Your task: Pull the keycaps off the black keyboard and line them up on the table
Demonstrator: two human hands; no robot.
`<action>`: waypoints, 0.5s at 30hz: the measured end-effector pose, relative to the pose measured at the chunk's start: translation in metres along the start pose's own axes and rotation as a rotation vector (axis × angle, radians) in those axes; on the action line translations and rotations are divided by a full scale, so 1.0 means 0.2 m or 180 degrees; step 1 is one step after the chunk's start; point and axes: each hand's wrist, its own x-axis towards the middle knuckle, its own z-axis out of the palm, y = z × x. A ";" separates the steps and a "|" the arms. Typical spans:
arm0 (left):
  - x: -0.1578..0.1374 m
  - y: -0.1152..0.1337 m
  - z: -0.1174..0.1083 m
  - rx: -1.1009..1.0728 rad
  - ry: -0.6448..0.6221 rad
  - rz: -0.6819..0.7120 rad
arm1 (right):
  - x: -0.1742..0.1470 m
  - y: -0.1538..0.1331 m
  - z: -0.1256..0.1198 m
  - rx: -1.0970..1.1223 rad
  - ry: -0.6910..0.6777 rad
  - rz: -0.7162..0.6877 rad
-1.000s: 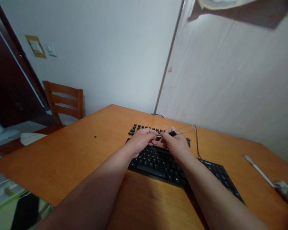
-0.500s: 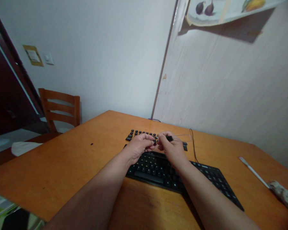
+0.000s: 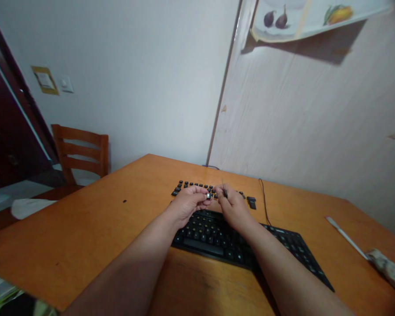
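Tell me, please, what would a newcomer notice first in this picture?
Probably this: above a black keyboard, the left hand pinches a small keycap, the right hand holds a wire keycap puller. Behind it, loose keycaps lie on the wooden table. A fruit picture hangs at upper right.

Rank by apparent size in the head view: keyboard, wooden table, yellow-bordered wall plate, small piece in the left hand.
Largest to smallest:
1. Wooden table
2. Keyboard, partly covered
3. Yellow-bordered wall plate
4. Small piece pinched in the left hand, partly hidden but clearly smallest
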 end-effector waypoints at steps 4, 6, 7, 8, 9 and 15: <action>0.01 0.00 -0.01 -0.0004 0.0018 0.0015 | 0.00 -0.01 0.00 -0.0035 -0.0195 0.0062; 0.01 -0.01 -0.01 0.0017 -0.0019 0.0039 | 0.00 -0.01 0.00 -0.0091 -0.0213 0.0188; 0.01 -0.01 -0.01 0.0030 -0.0033 0.0052 | 0.00 -0.01 0.00 -0.0115 -0.0227 0.0222; 0.02 -0.01 -0.01 0.0040 -0.0043 0.0061 | 0.00 -0.01 0.00 -0.0131 -0.0242 0.0232; 0.02 -0.01 -0.01 0.0050 -0.0049 0.0066 | 0.00 -0.01 0.00 -0.0149 -0.0253 0.0221; 0.01 -0.01 -0.01 0.0143 -0.0023 0.0079 | -0.01 -0.02 -0.01 -0.0214 -0.0361 0.0075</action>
